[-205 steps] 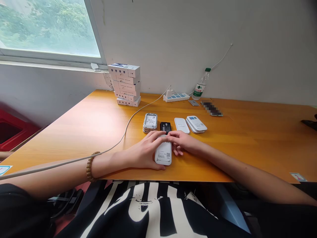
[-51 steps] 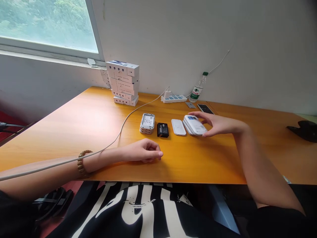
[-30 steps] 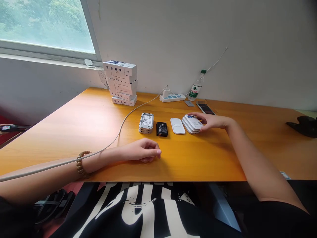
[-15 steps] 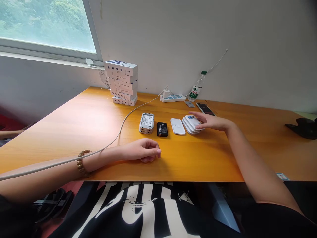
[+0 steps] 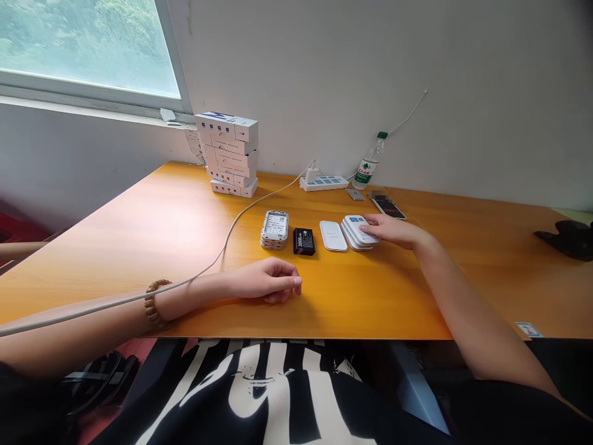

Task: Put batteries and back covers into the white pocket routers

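Observation:
My right hand [image 5: 386, 230] has its thumb and fingers at the right edge of a stack of white rounded covers [image 5: 356, 233]; the top one bears a blue sticker. My left hand [image 5: 273, 281] rests on the table near its front edge, fingers loosely curled, with nothing visible in them. Beyond it stand a stack of white device bodies [image 5: 275, 230] with label-lined recesses facing up, and black batteries [image 5: 304, 241] marked 3000 mAh. Between the batteries and the covers lies a small pile of white rounded cards [image 5: 333, 236] with faint print.
White boxes [image 5: 231, 154] are piled at the back left. A power strip [image 5: 323, 183], water bottle [image 5: 368, 164] and phone [image 5: 388, 206] sit along the back. A white cable [image 5: 227, 238] crosses over my left forearm. A black object [image 5: 567, 240] lies far right.
My right hand has drawn back slightly to the right, its fingers coming closer together at the covers' edge. My left hand and the other items stay in place.

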Demonstrator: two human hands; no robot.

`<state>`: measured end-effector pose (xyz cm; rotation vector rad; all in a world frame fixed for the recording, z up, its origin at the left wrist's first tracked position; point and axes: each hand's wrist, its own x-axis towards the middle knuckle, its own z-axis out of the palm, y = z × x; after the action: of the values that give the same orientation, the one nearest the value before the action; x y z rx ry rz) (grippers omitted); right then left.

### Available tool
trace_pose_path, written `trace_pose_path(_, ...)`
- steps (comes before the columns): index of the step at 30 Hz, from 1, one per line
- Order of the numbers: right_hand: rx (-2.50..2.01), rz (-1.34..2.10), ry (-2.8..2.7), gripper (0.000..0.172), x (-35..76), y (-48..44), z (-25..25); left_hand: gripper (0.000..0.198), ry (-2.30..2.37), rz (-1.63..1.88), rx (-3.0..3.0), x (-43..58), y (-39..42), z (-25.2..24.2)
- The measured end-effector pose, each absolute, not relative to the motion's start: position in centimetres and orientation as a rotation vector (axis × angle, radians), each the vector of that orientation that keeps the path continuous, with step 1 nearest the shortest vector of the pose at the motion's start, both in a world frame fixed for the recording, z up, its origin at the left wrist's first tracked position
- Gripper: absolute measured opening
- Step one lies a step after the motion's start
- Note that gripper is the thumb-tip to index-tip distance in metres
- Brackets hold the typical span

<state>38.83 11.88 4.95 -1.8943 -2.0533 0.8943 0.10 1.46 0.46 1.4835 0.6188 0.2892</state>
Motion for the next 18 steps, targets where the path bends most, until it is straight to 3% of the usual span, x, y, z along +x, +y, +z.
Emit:
trace_pose_path(5,-1.842,0.903,-2.072,0.07,39.0,11.9,4.7,0.042,0.642,0.332,1.562,0.0,1.3,0.7)
trace_pose_path(9,-1.925,0.845,-2.018,0.076,38.6,11.9,4.9,0.036,0.817,0.774,1.874,-0.8,2.6,1.3)
trace_pose_path(12,-1.9,0.546,-1.911,0.079,37.1,11.2,5.4,0.03,0.985,1.158,2.155,-2.2,5.3,1.2)
trace_pose_path(14,-1.694,0.293,-1.909,0.069,35.4,10.2,5.5,0.022,1.042,1.262,2.275,-3.3,7.4,0.8)
trace_pose_path(16,-1.409,0.146,-2.011,0.055,33.3,8.9,5.2,0.031,1.11,1.217,2.274,-4.2,9.1,0.2)
trace_pose_path(18,-1.178,0.14,-2.206,0.046,31.0,7.6,4.1,0.053,1.146,1.095,2.25,-4.6,10.1,-0.4)
